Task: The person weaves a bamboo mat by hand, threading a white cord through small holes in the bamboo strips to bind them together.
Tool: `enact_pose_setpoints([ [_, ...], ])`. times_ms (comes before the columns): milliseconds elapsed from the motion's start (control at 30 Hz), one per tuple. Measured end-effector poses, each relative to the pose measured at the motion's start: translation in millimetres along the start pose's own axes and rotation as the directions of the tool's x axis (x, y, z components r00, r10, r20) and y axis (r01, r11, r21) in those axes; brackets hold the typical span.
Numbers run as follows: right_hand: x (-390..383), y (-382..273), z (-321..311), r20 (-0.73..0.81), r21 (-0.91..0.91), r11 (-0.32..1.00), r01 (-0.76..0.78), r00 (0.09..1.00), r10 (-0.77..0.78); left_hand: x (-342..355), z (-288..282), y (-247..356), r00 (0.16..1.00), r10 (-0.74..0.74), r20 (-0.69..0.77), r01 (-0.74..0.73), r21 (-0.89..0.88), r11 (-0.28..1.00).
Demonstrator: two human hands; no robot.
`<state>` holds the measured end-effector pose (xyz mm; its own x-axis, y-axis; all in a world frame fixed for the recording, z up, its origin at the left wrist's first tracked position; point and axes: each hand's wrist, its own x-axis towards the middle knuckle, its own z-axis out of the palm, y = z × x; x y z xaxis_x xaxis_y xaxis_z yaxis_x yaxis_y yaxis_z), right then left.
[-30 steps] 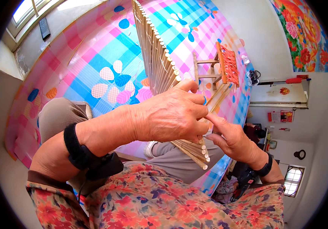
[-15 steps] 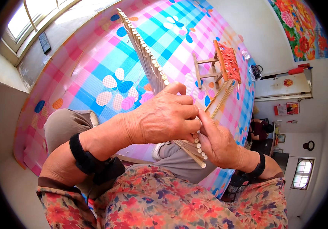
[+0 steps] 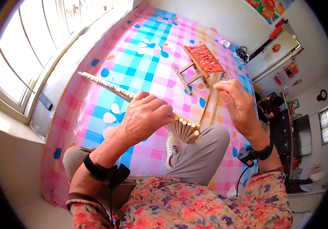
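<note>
A long row of thin pale stalks (image 3: 184, 131), set side by side with their round cut ends showing, slants across in front of me. My left hand (image 3: 145, 116) is closed around its edge near the right end. Past the hand, the row stretches to the far left. Over my bent right knee, the stalks on the near side fan out downward. My right hand (image 3: 239, 107) is raised to the right, apart from the row, with fingers curled together. A small light spot shows at its fingertips; what they pinch, if anything, I cannot make out.
A small wooden stool (image 3: 194, 68) with a red woven seat lies tipped over on the checked, flower-patterned sheet (image 3: 152, 32). Loose long stalks (image 3: 206, 106) lie beside it. A remote control (image 3: 45, 101) rests on the window sill. Another person (image 3: 272, 107) sits far right.
My right hand has left the row of stalks and risen to the right. The row has swung to a flatter slant, its far end now farther left. The view has shifted too.
</note>
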<state>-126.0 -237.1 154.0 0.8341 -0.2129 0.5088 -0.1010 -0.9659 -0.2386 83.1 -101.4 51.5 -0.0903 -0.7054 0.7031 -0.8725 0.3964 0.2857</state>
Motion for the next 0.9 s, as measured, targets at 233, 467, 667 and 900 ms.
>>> enact_pose_setpoints([
  [233,-44,-30,42,0.059,0.337,0.930,-0.149,0.989,0.137,41,-2,0,0.998,-0.037,-0.056,0.043,0.114,0.993],
  [467,-8,5,95,0.227,0.775,0.433,-0.460,0.843,0.488,52,1,0,0.974,-0.222,0.043,0.219,0.071,0.973],
  [667,10,25,97,0.173,0.760,0.512,-0.400,0.884,0.434,59,8,-4,0.976,-0.193,0.101,0.150,0.331,0.931],
  [900,8,31,107,0.256,0.859,0.275,-0.432,0.828,0.499,67,21,-5,0.969,-0.238,0.062,0.203,0.343,0.917],
])
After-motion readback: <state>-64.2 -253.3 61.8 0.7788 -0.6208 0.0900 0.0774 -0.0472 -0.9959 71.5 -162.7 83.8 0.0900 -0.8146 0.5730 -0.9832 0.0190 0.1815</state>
